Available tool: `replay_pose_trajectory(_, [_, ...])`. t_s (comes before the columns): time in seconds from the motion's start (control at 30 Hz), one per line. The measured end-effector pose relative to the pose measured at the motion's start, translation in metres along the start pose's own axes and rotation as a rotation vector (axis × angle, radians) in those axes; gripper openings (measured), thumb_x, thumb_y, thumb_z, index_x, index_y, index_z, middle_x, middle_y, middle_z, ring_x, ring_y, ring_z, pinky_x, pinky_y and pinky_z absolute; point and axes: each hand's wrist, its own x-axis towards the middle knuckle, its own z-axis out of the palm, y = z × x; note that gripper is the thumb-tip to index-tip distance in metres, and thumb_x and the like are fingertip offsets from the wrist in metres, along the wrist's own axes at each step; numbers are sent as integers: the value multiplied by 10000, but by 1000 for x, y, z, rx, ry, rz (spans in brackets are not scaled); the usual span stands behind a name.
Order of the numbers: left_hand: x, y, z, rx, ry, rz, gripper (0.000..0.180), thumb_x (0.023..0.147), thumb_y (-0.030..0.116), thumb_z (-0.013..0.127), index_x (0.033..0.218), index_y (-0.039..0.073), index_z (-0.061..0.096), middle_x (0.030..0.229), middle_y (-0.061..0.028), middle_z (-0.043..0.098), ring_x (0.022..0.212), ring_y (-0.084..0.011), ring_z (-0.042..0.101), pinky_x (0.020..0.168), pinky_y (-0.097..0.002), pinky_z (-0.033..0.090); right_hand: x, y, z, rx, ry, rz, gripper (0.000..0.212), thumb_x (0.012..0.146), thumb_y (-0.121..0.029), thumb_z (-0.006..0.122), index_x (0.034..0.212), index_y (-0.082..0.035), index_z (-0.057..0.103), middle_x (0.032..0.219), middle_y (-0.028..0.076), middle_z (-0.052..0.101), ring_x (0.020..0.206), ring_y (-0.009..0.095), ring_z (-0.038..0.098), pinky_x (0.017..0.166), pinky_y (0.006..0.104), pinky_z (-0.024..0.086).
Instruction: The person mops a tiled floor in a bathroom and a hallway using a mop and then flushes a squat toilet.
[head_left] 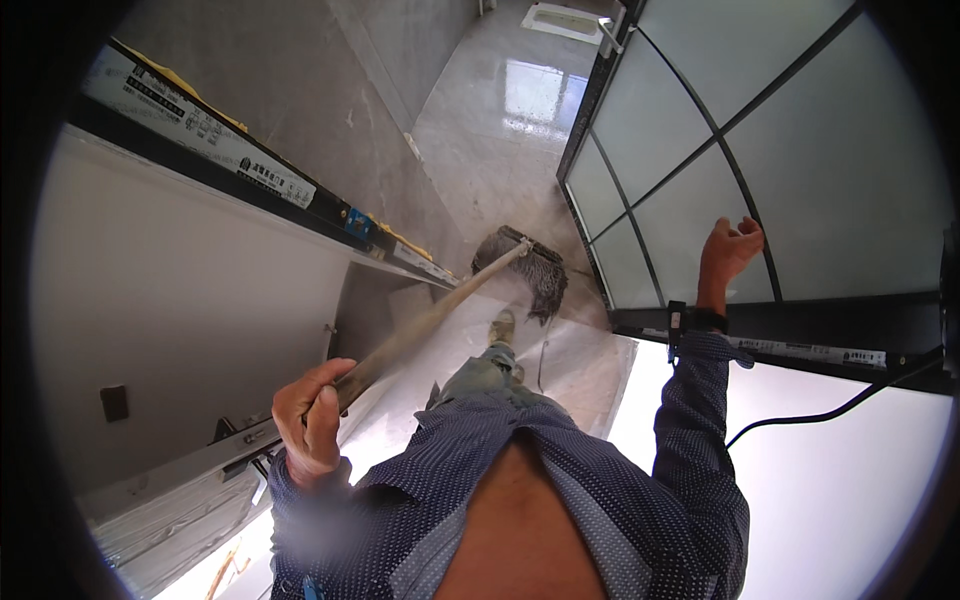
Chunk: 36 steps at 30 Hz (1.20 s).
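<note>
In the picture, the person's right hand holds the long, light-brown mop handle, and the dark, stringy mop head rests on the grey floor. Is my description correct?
Not fully. The head view shows the left hand holding the long, light-brown mop handle; the right hand is near the black-framed, frosted-glass door. The dark, stringy mop head does rest on the grey floor.

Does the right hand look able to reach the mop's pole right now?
Probably yes: the right hand, by the glazed door, appears to hold nothing, and nothing visible stands between it and the pole.
</note>
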Motion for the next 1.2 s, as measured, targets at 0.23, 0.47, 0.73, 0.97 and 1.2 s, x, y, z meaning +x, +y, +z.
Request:
replay_pose_trajectory(0.23, [-46, -20, 5, -39, -41, -145, 484, 910, 377, 520, 980, -59, 720, 651, -75, 581, 544, -128, 502, 514, -302, 358, 15, 13, 11, -65, 33, -9, 419, 852, -119, 659, 1202, 37, 487, 1210, 187, 493, 904, 252, 614, 829, 377, 515])
replay_pose_trajectory(0.47, [-91, -40, -1, -86, -240, -261, 425, 956, 310, 507, 1108, -38, 698, 752, -101, 628, 634, -163, 595, 596, -306, 455, 28, 23, 14, 32, -6, 50, 434, 855, -138, 668, 1196, 57, 485, 1186, 197, 514, 954, 274, 608, 881, 389, 498])
replay_pose_trajectory(0.73, [-110, -44, -14, -75, -434, -577, 386, 920, 123, 523, 1255, -9, 661, 873, -108, 689, 796, -163, 629, 781, -287, 490, 34, 53, 17, -34, 28, 79, 472, 837, -171, 678, 1203, 62, 492, 1148, 191, 551, 1060, 320, 576, 943, 411, 471])
replay_pose_trajectory(0.97, [-144, -71, -1, -44, -469, -503, 366, 967, 222, 585, 1256, 13, 667, 954, -144, 719, 840, -222, 690, 799, -321, 519, 28, 58, 10, 10, -9, 129, 475, 842, -180, 674, 1210, 56, 487, 1137, 172, 555, 1020, 286, 587, 927, 385, 479])
replay_pose_trajectory(1.2, [-130, -81, 36, 121, -516, -620, 267, 939, 85, 640, 1196, 73, 713, 1005, -112, 729, 931, -191, 703, 861, -286, 538, 27, 85, 24, -6, -55, 177, 470, 854, -190, 646, 1224, 38, 470, 1182, 175, 529, 1058, 313, 569, 959, 404, 463])
